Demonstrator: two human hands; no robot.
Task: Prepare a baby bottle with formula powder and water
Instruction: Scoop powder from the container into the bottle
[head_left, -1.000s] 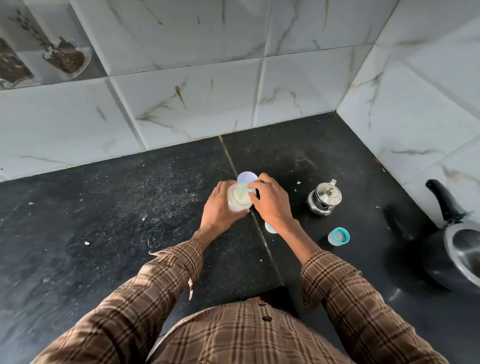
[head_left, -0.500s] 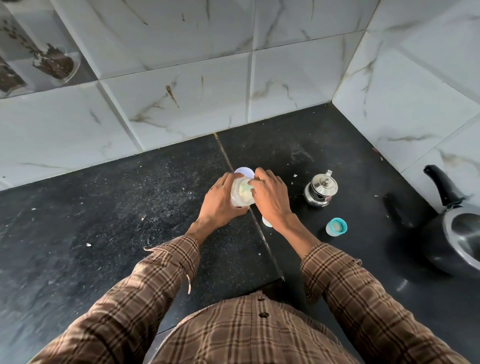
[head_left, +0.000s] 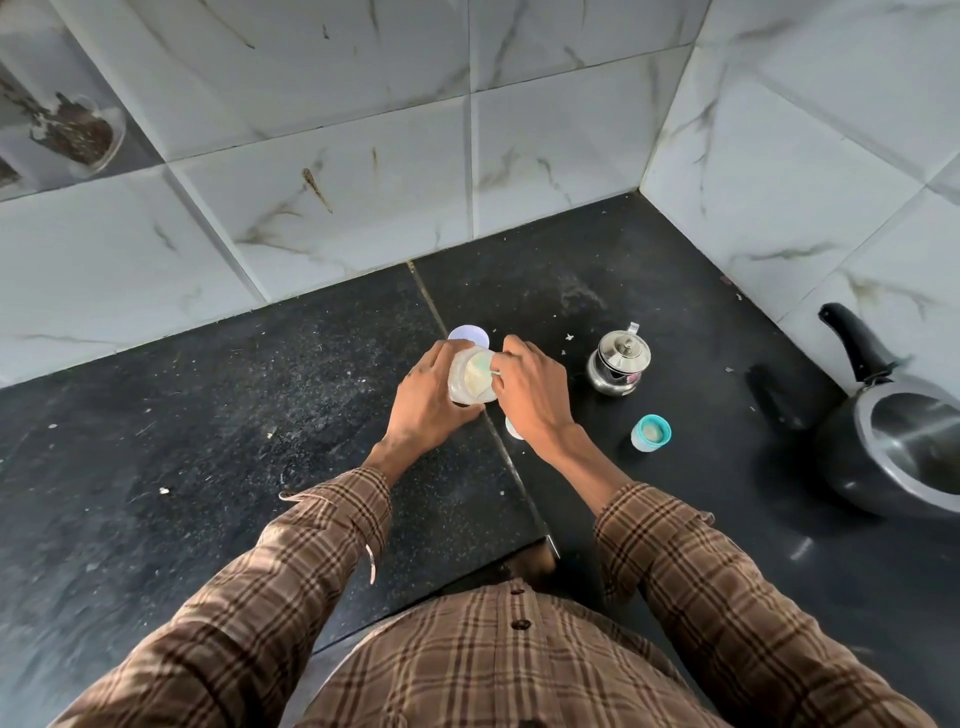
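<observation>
A clear jar (head_left: 470, 382) of pale formula powder is tilted toward my right side, with my left hand (head_left: 428, 402) wrapped around it. My right hand (head_left: 530, 397) pinches a thin pale-green scoop handle (head_left: 492, 371) whose end dips into the jar's open mouth. The jar's white lid (head_left: 468, 335) lies flat on the dark counter just behind the jar. Under my right wrist a sliver of the baby bottle (head_left: 511, 428) shows; the rest is hidden. A teal-ringed bottle cap with teat (head_left: 651, 433) stands to the right.
A small steel kettle (head_left: 619, 361) stands right of my hands. A black pressure cooker (head_left: 906, 441) with a long handle sits at the right edge by the tiled wall. The black stone counter (head_left: 208, 415) meets marble tiles behind, with crumbs scattered on it.
The jar has tipped further toward my right hand, and my right fingers have shifted onto the scoop handle at its mouth. The view has also moved slightly.
</observation>
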